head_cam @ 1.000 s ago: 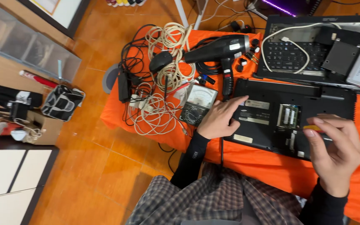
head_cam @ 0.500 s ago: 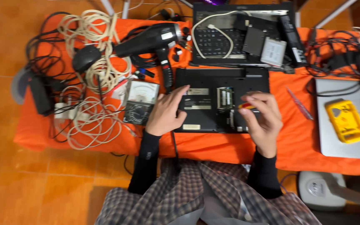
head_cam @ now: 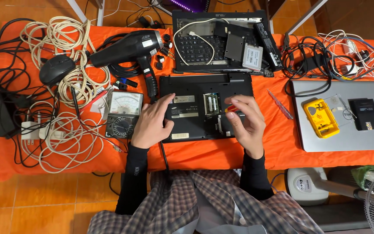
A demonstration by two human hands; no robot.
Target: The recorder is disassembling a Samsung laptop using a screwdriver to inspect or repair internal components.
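Upturned black laptop base (head_cam: 195,119) lying bottom-side up at the middle of the orange cloth-covered table (head_cam: 204,151), near its front edge, with an opened memory bay (head_cam: 212,104) showing green modules inside. Left hand (head_cam: 151,122) pressed flat and spread on the base's left portion, grasping nothing, thumb toward the pale labels. Right hand (head_cam: 246,119) curled over the base's right part, fingertips pinched on a small orange-handled screwdriver (head_cam: 231,111) held just above the casing; tip hidden by the fingers. Behind the base, touching its rear edge, a second open black laptop shell (head_cam: 221,41) serving as a tray: white cable looped over the keyboard, a grey drive and dark flat parts resting on it. At the right, a closed silver laptop (head_cam: 347,130) carrying a yellow plastic tool case (head_cam: 321,118) and a small black flat box (head_cam: 366,114). Between base and silver laptop, a pink-handled screwdriver (head_cam: 281,104) lying loose on bare cloth, the widest free strip near the hands. Just left of the left hand, an analogue multimeter (head_cam: 124,113), almost touching the wrist side. Black hair dryer (head_cam: 130,50) beyond it, handle pointing at the base's corner. Far left crowded with coiled white cables (head_cam: 70,78) and a black mouse (head_cam: 57,69); tangled black wires (head_cam: 312,60) at the rear right. Bare orange strip along the front edge.
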